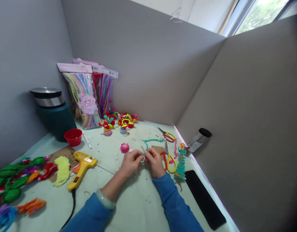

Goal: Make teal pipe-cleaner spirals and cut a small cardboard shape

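Observation:
Both hands meet near the middle of the table, fingertips almost touching. My left hand point(132, 163) is closed in a pinch on the end of a teal pipe cleaner point(146, 145). From the other side my right hand point(154, 161) pinches the same strand, which rises from between the fingers and bends right in a twisted length. Just beyond my left hand sits a small pink fuzzy piece point(124, 148). Red-and-yellow scissors point(171, 163) lie right of my right hand, beside a brown card piece point(158, 149). The exact grip at the fingertips is too small to make out.
A yellow glue gun point(82, 169), red cup point(73, 137) and teal bottle point(55, 117) stand or lie left. Small fuzzy figures point(125, 121) and bagged pipe cleaners point(86, 100) are behind. Right are more scissors point(169, 137), a teal bundle point(181, 164) and a black strip point(205, 199).

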The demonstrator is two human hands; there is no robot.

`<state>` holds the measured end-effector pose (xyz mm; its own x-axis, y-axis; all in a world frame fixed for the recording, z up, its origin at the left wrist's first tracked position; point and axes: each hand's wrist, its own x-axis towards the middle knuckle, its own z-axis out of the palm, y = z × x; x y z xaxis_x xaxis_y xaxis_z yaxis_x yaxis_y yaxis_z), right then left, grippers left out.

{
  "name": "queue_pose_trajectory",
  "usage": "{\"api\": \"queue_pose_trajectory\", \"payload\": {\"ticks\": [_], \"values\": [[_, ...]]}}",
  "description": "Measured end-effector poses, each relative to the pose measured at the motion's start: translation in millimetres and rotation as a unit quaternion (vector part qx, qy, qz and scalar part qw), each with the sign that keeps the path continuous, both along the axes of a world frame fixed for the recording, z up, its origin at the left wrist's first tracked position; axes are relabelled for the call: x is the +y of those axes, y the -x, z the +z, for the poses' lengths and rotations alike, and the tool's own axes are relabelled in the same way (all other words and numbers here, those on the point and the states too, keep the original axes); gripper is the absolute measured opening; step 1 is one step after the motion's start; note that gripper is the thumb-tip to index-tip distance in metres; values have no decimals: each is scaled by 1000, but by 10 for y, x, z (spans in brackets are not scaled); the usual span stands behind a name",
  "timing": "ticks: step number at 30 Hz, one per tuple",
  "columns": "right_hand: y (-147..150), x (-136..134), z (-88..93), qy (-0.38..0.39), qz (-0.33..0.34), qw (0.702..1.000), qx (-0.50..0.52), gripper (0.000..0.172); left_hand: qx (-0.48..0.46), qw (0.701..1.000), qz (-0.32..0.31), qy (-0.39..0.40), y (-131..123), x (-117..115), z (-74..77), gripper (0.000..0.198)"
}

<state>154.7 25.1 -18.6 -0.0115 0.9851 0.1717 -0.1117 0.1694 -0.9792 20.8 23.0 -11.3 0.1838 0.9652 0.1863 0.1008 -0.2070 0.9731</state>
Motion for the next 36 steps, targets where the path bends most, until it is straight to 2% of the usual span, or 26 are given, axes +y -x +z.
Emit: {"api": "queue_pose_trajectory", "payload": {"ticks": [3, 6, 12, 16, 21, 24, 28, 32, 36], "values": [[-2, 13, -26, 16, 5, 1000, 25, 22, -42, 998, -26, 36, -8, 32, -26, 19], [-5, 9, -8, 1, 0, 1000, 11, 20, -29, 999, -17, 40, 0, 54, -40, 20], [13, -21, 69, -17, -8, 1000, -13, 19, 53, 998, 23, -14, 32, 34, -13, 19], [24, -23, 56, -20, -12, 1000, -19, 21, 88, 995, 23, -48, 47, 7, 8, 18], [35, -23, 36, -44, -40, 998, -22, 20, 20, 1000, -20, 0, 32, 7, 15, 19], [23, -48, 82, -132, -58, 985, -97, 25, -53, 995, -55, 61, 29, 11, 62, 20], [-9, -87, 175, -227, -79, 949, -203, 18, -138, 980, -105, 101, 64, 0, 140, 25], [-26, -107, 228, -257, -99, 937, -214, 11, -197, 967, -115, 114, 96, -8, 155, 23], [-23, -114, 228, -273, -98, 935, -206, 9, -186, 970, -88, 130, 87, -5, 155, 24]]}}
